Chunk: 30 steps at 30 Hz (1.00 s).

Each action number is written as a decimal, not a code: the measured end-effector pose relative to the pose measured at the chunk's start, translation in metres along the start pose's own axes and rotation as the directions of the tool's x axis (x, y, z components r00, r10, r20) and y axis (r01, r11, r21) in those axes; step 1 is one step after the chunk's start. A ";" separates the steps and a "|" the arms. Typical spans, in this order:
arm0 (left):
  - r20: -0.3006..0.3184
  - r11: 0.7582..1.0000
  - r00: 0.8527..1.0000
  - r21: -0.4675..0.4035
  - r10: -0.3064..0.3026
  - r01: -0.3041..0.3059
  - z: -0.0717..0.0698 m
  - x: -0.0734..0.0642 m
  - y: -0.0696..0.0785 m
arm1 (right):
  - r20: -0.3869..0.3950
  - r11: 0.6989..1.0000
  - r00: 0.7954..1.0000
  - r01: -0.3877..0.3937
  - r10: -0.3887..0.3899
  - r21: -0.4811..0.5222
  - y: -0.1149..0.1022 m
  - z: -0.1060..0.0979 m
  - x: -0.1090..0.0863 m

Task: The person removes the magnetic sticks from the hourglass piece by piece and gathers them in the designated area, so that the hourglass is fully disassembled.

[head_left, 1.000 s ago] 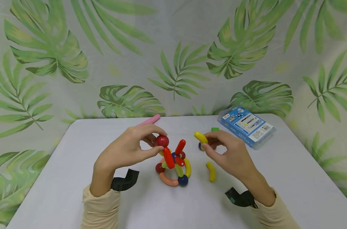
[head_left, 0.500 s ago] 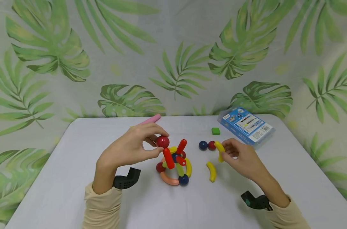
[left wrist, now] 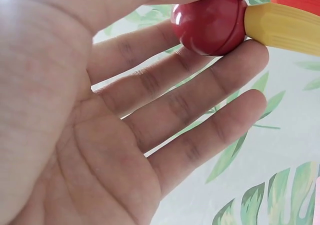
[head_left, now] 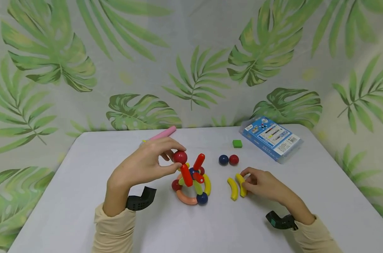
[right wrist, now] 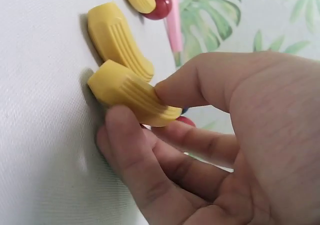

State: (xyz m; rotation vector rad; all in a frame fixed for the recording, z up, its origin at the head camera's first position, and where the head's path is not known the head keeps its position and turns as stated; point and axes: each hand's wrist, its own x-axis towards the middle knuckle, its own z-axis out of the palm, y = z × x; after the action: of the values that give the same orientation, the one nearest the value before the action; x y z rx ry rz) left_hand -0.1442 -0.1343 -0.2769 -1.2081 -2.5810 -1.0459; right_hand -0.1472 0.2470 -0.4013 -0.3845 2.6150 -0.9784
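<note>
My left hand pinches a glossy red ball between thumb and fingertips. Red and yellow rods meet that ball at the top of a structure of balls and rods, whose base ring includes a peach curved rod and a dark blue ball. In the left wrist view the yellow rod touches the ball. My right hand pinches a yellow curved rod low at the table, right of the structure. Just left of it lies a second yellow curved rod.
Behind the right hand lie a loose dark blue ball and a red ball, side by side. A green block and a blue-labelled plastic box sit farther back. A pink rod lies behind the left hand.
My right hand has carried its yellow curved rod from near the loose balls toward me and down, beside the other yellow rod. The left hand stays at the red ball.
</note>
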 end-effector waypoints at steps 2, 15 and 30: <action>0.003 1.000 1.000 0.011 0.002 -0.002 0.000 0.001 0.000 | 0.010 1.000 1.000 -0.009 0.009 0.005 -0.002 0.001 -0.002; 0.020 1.000 1.000 -0.003 -0.007 0.007 0.003 0.001 0.000 | 0.027 1.000 1.000 0.010 -0.010 -0.015 -0.005 0.005 -0.002; 0.049 0.992 0.993 -0.068 -0.106 0.110 0.004 -0.001 0.000 | -0.227 0.950 0.933 0.236 -0.281 -0.206 -0.070 -0.010 -0.006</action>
State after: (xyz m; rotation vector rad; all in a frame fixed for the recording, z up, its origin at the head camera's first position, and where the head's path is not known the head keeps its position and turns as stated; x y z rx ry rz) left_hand -0.1432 -0.1327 -0.2803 -1.1311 -2.6927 -1.1525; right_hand -0.1357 0.2039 -0.3463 -0.7086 2.9512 -0.9305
